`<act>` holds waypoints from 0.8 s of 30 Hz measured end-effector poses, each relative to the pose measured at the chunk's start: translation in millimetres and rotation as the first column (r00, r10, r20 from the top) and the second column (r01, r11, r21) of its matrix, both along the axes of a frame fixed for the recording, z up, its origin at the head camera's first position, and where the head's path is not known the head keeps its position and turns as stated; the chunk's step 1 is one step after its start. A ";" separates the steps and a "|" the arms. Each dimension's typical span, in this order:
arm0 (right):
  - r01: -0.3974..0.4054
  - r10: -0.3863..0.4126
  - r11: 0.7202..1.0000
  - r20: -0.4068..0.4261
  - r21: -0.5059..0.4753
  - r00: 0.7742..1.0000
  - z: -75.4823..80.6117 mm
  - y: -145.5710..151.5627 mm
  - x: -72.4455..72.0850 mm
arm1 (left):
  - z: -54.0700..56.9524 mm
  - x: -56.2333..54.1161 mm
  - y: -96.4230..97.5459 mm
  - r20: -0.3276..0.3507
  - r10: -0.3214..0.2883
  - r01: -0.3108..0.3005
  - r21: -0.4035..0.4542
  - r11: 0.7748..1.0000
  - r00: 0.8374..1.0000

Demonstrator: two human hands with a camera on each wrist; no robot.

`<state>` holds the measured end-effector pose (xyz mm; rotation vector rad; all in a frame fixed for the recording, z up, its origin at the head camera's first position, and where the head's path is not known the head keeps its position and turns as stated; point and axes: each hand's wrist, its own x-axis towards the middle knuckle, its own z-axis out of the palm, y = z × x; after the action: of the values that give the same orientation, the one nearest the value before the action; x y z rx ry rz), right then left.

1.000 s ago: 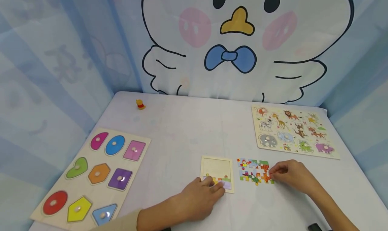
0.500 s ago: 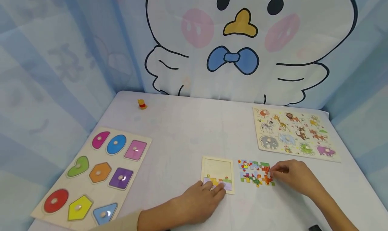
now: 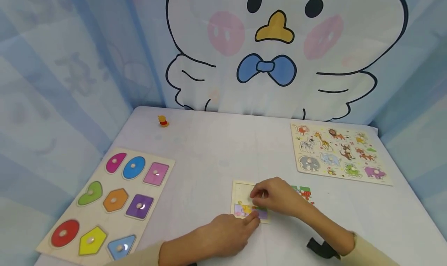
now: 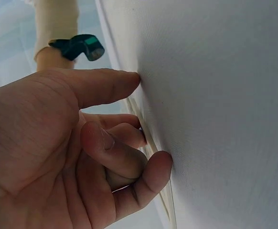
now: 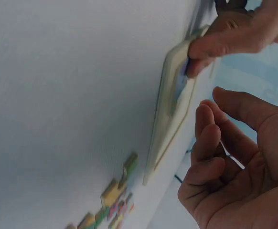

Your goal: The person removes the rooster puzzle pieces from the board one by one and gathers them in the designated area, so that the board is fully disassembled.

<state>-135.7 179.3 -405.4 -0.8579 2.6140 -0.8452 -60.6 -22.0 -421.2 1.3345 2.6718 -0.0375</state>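
A small wooden puzzle tray (image 3: 242, 190) lies on the table, with a row of joined puzzle pieces (image 3: 240, 209) along its near side. My left hand (image 3: 228, 235) rests its fingertips on these pieces at the tray's near edge; in the left wrist view its fingers are loosely bent. Over the tray's right side hovers my right hand (image 3: 279, 198), thumb and forefinger close together. The right wrist view shows no piece between those fingertips (image 5: 205, 110), though one could be hidden. Loose puzzle pieces (image 3: 303, 191), partly covered by the right hand, lie right of the tray.
A shape board (image 3: 115, 225) with knobbed pieces lies at the left. An animal board (image 3: 336, 151) lies at the back right. A small yellow and red figure (image 3: 163, 121) stands at the back left. A black strap (image 3: 322, 248) is by the right forearm.
My right hand has moved left from the loose pieces' right edge to above the tray. The left hand has stayed at the tray's near edge.
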 end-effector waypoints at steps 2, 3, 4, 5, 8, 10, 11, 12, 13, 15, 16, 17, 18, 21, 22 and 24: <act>-0.041 0.041 0.999 0.028 -0.001 0.999 -6.6 -9.3 -1.5 | -0.6 -0.8 -1.0 0.014 0.001 -0.001 0.022 1.000 1.000; -0.054 0.054 0.999 0.039 -0.002 0.998 -9.3 -12.5 -2.0 | -0.8 -1.3 -1.5 0.020 0.000 -0.001 0.030 1.000 1.000; -0.064 0.064 0.998 0.049 -0.003 0.997 -11.3 -15.1 -2.3 | -1.0 -1.7 -1.6 0.027 0.004 -0.005 0.036 0.999 1.000; -0.074 0.074 0.997 0.054 -0.004 0.996 -12.9 -17.2 -2.6 | -1.2 -2.1 -1.8 0.032 0.005 -0.006 0.039 0.999 0.999; -0.090 0.090 0.996 0.058 -0.008 0.994 -15.2 -21.9 -3.1 | -1.5 -3.6 -2.0 0.057 0.024 -0.027 0.041 0.999 0.998; -0.090 0.091 0.996 0.054 -0.008 0.994 -15.4 -23.8 -2.9 | -1.2 -4.4 -1.8 0.061 0.038 -0.041 0.038 0.998 0.997; -0.089 0.089 0.996 0.050 -0.010 0.995 -15.5 -24.5 -2.5 | -1.1 -4.8 -1.4 0.057 0.042 -0.044 0.038 0.998 0.998; -0.085 0.086 0.996 0.050 -0.012 0.995 -15.7 -25.2 -2.2 | -0.9 -5.2 -1.2 0.055 0.047 -0.049 0.036 0.998 0.997; -0.081 0.082 0.997 0.051 -0.013 0.995 -16.1 -25.8 -1.8 | -0.8 -5.5 -1.0 0.055 0.050 -0.052 0.037 0.998 0.997; -0.069 0.069 0.998 0.059 -0.012 0.996 -17.4 -27.1 -1.1 | -0.7 -5.9 -0.9 0.063 0.052 -0.054 0.038 0.998 0.997; -0.062 0.063 0.998 0.066 -0.010 0.996 -18.2 -27.7 -0.9 | -0.9 -6.0 -0.9 0.071 0.053 -0.056 0.041 0.998 0.996; -0.054 0.055 0.998 0.073 -0.008 0.996 -19.2 -28.2 -0.7 | -1.0 -5.9 -0.8 0.077 0.054 -0.057 0.044 0.997 0.996; -0.047 0.047 0.999 0.079 -0.005 0.996 -20.1 -28.7 -0.6 | -1.0 -5.8 -0.9 0.084 0.056 -0.060 0.044 0.997 0.995; -0.027 0.027 1.000 0.093 0.003 0.995 -21.5 -29.2 -0.6 | -1.4 -5.3 -0.6 0.080 0.059 -0.062 0.044 0.997 0.995; -0.023 0.023 1.000 0.094 0.002 0.995 -21.7 -29.2 -0.6 | -1.5 -5.1 -0.3 0.075 0.058 -0.062 0.044 0.997 0.995; -0.019 0.019 1.000 0.100 -0.002 0.995 -21.9 -29.0 -0.5 | -1.7 -5.0 0.1 0.069 0.058 -0.061 0.043 0.997 0.996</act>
<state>-136.3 150.3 -427.3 -0.8179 2.5151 -0.8618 -65.6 -21.9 -422.9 1.2452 2.6687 0.0730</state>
